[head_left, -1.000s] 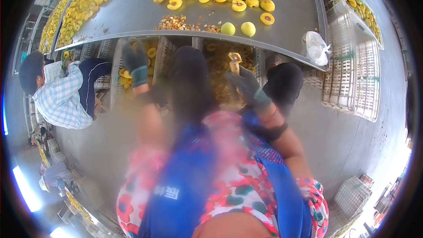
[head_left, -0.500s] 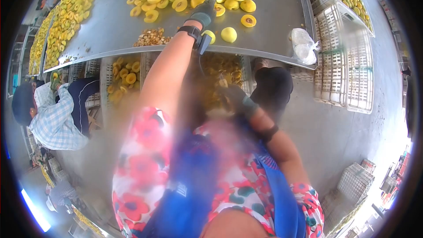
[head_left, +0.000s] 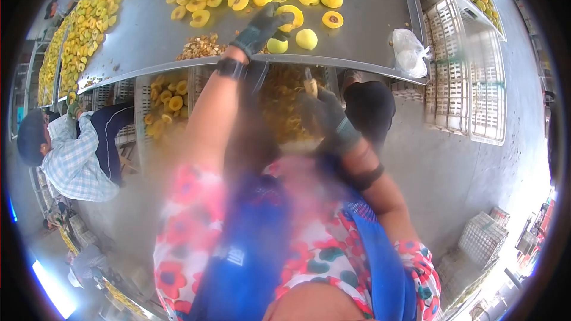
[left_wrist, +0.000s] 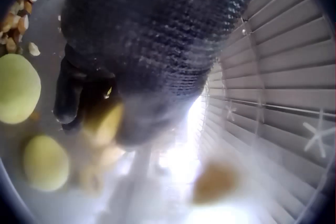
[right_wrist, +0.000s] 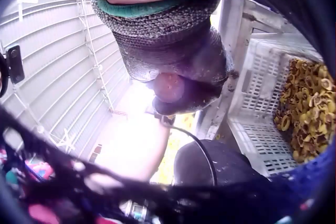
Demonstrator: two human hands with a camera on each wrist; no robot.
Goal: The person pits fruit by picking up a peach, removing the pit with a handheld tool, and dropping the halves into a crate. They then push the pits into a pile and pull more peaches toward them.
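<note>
My gloved left hand is over the near part of the metal table, pinching a yellow peach half between thumb and fingers. In the left wrist view, the dark glove hides most of that half. Lower and to the right, my gloved right hand grips a tool with a pale wooden handle and a thin metal tip pointing up. The handle's round end shows in the right wrist view. Two whole pale-yellow peaches lie beside the left hand. Beyond it spreads a pile of peach halves.
Broken pit pieces lie near the table edge. Under it, a white crate holds brownish-yellow scraps, and another holds peach halves. A plastic bag sits at the right corner. Another person works at the left.
My left hand came up from below the table, reached the pile, and drew back with a peach half. The yellow piece at the right hand's tool tip is gone; that hand dipped, then rose slightly.
</note>
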